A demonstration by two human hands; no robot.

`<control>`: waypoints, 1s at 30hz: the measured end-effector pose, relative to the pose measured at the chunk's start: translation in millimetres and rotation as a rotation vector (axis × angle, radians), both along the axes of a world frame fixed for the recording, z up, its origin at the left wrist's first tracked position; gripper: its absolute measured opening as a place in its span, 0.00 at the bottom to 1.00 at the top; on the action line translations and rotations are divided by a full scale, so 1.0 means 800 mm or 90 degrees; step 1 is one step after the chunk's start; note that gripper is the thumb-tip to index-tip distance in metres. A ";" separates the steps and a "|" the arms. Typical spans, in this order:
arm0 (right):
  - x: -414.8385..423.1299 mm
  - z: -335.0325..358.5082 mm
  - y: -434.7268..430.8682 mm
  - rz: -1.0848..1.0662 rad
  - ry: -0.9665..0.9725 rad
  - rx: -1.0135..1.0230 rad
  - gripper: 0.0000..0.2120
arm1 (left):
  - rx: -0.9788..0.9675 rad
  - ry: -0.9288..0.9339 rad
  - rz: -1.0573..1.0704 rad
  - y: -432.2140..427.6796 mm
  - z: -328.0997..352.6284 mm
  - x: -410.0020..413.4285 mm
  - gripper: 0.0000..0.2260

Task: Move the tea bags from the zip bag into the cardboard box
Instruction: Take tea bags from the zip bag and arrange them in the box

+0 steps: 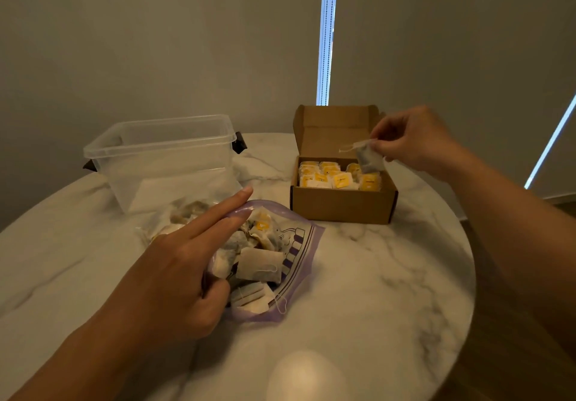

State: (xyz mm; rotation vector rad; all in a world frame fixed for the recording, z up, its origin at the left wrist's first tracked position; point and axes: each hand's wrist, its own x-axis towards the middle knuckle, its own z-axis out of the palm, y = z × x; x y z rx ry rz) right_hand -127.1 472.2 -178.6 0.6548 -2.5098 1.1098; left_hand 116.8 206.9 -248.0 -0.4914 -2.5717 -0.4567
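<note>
Half-full cardboard box (339, 205), right hand (414, 141) pinching tea bag (369, 159) above it, left hand (174, 263) gripping stuffed zip bag (299, 254)

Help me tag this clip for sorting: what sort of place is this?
Probably a room in a home: a round marble-look table, roller blinds drawn behind it, and household things on it, a clear plastic tub and a cardboard box of tea bags.
</note>
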 end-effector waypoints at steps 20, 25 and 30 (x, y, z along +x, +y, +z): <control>-0.018 -0.035 -0.014 -0.092 0.089 0.249 0.07 | -0.010 -0.016 0.004 0.002 -0.001 0.001 0.33; 0.097 -0.035 -0.005 0.015 0.080 -0.018 0.06 | -0.010 -0.012 0.022 0.002 -0.002 0.000 0.33; 0.201 -0.062 -0.033 0.236 -0.040 -0.114 0.06 | -0.013 0.005 0.016 0.005 0.001 0.000 0.33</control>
